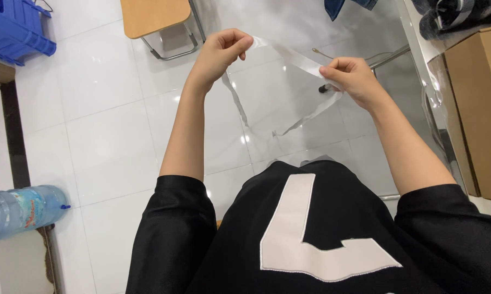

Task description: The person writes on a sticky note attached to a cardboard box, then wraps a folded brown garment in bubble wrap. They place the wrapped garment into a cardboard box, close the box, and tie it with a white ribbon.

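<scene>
A clear plastic bag (281, 90) hangs in front of me over the white tiled floor. My left hand (221, 51) pinches its top edge at the left, and my right hand (351, 79) pinches the same edge at the right. The folded top strip (294, 57) runs taut between the two hands, and the bag's see-through body droops below it. I am wearing a black shirt with a large white patch.
A wooden-topped chair (155, 16) stands ahead. A blue plastic crate (14, 27) sits at the far left, a large water bottle (22, 209) lies at the lower left, and a cardboard box (482, 109) stands at the right beside a clear table edge.
</scene>
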